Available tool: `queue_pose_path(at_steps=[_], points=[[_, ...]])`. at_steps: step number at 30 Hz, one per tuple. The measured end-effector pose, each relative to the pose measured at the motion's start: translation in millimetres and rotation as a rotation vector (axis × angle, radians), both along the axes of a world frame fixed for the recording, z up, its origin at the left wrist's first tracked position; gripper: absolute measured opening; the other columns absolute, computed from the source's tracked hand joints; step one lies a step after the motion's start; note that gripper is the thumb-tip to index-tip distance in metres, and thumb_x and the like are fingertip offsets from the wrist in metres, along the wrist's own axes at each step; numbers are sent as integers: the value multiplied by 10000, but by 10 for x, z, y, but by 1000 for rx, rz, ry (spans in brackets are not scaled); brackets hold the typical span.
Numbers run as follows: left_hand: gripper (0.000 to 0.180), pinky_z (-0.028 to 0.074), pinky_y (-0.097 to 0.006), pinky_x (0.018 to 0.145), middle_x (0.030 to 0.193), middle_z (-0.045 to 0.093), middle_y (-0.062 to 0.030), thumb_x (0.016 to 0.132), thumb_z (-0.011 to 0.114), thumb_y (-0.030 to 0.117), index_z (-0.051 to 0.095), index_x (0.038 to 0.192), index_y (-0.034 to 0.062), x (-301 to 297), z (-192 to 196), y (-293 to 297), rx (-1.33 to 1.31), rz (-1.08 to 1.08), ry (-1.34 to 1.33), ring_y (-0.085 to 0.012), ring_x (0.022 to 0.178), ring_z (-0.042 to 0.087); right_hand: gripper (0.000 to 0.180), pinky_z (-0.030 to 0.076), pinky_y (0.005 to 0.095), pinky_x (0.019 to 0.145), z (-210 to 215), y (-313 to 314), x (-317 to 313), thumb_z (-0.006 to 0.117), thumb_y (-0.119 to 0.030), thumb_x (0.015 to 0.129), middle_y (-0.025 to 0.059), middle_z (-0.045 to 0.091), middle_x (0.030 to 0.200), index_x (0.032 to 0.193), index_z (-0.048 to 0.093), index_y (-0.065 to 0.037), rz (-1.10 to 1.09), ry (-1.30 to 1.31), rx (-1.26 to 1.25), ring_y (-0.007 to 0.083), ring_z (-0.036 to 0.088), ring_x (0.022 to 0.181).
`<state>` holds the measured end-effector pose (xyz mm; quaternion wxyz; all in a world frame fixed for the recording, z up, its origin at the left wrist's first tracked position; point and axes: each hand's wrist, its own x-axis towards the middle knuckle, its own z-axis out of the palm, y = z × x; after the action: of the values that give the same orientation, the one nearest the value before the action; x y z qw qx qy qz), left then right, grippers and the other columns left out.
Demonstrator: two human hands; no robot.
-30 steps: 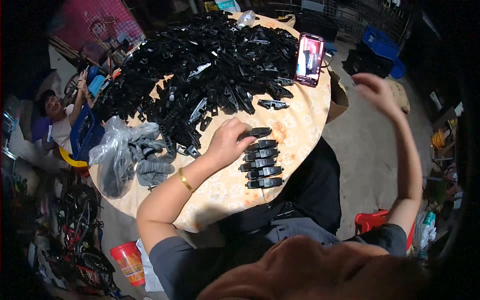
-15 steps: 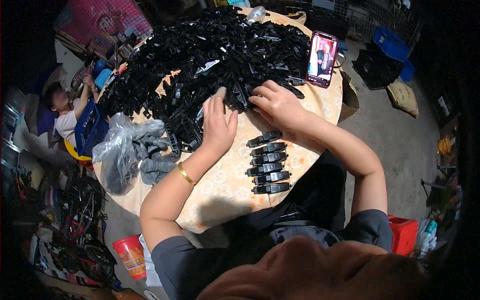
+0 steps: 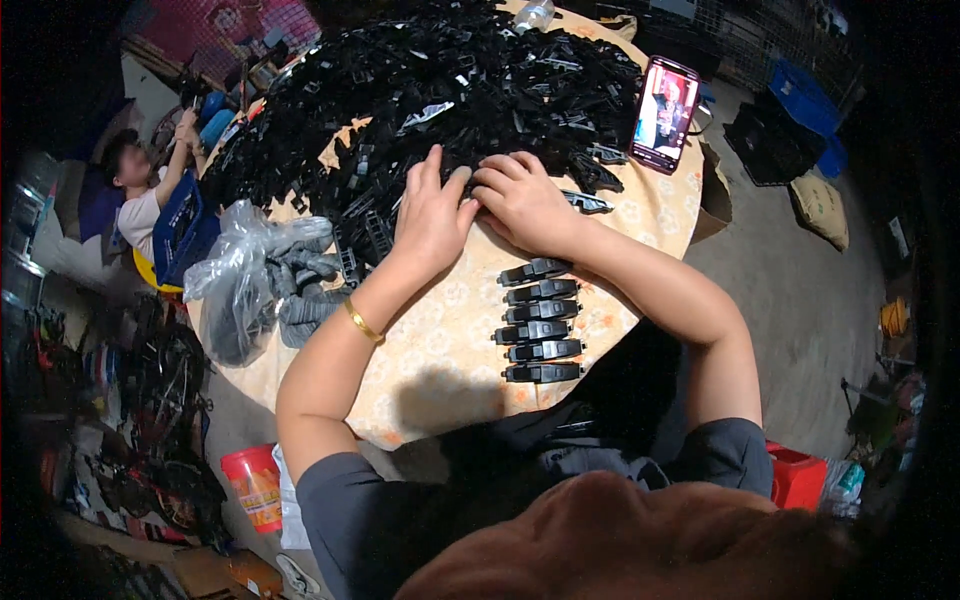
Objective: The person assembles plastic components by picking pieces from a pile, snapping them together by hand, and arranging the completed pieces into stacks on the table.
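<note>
A wide heap of small black plastic parts (image 3: pixel 400 90) covers the far part of a round table. My left hand (image 3: pixel 430 220), a gold bangle at its wrist, rests at the heap's near edge with fingers stretched out. Beside it, my right hand (image 3: pixel 530 210) has its fingers bent down over the parts, nearly meeting the left thumb. Whatever lies beneath those fingertips is hidden. Several black plastic clip-like pieces (image 3: pixel 540 330) form a neat column on the cloth, nearer to me than the right hand.
A phone (image 3: pixel 665 115) playing video stands at the table's right edge. Grey gloves (image 3: pixel 305 305) and a clear plastic bag (image 3: pixel 235 290) lie left on the patterned tablecloth (image 3: pixel 440 340). Another person (image 3: pixel 135 190) sits at the left beside a blue crate (image 3: pixel 185 235).
My right hand has moved left, close to my left hand. The view has shifted slightly. At the left, the other person's hands have risen a little.
</note>
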<state>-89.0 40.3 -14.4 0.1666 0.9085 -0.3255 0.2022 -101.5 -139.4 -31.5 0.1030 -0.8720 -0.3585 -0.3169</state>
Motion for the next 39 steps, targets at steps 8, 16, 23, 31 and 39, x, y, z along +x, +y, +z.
queue_pose_path(at_steps=[8, 16, 23, 31, 39], points=[[492, 398, -430, 994, 1410, 356, -283, 737, 744, 215, 598, 1166, 24, 75, 78, 66, -10, -3, 44, -390, 1192, 437, 178, 372, 454, 972, 75, -119, -79, 620, -142, 721, 98, 609, 1066, 844, 650, -18, 64, 15, -19, 256, 506, 1130], [360, 447, -400, 912, 1192, 504, -200, 767, 709, 136, 637, 1116, 88, 146, 48, 133, -55, -47, -27, -343, 1083, 501, 200, 380, 438, 987, 132, -232, -191, 569, -140, 750, 74, 603, 1029, 911, 626, -35, 152, -109, -200, 231, 520, 1099], [317, 479, -382, 786, 1011, 522, -134, 786, 682, 102, 628, 1098, 109, 90, 98, 63, -98, 0, -93, -305, 955, 529, 220, 394, 423, 963, 172, -318, -348, 669, -129, 725, 81, 606, 947, 919, 602, -50, 199, 140, -6, 243, 551, 997], [246, 503, -364, 657, 883, 511, -99, 749, 647, 67, 631, 992, 101, 157, 15, 62, 57, 23, -259, -276, 854, 539, 230, 413, 404, 891, 129, -319, -367, 724, -167, 728, 58, 616, 838, 903, 616, -63, 227, 73, 63, 237, 565, 903], [220, 473, -376, 659, 916, 597, -107, 820, 652, 147, 624, 1030, 89, 178, 100, 106, -101, 82, -203, -270, 863, 589, 261, 442, 379, 772, 75, -436, -471, 692, -172, 774, 83, 622, 858, 1003, 629, -65, 261, 371, 167, 264, 573, 855]])
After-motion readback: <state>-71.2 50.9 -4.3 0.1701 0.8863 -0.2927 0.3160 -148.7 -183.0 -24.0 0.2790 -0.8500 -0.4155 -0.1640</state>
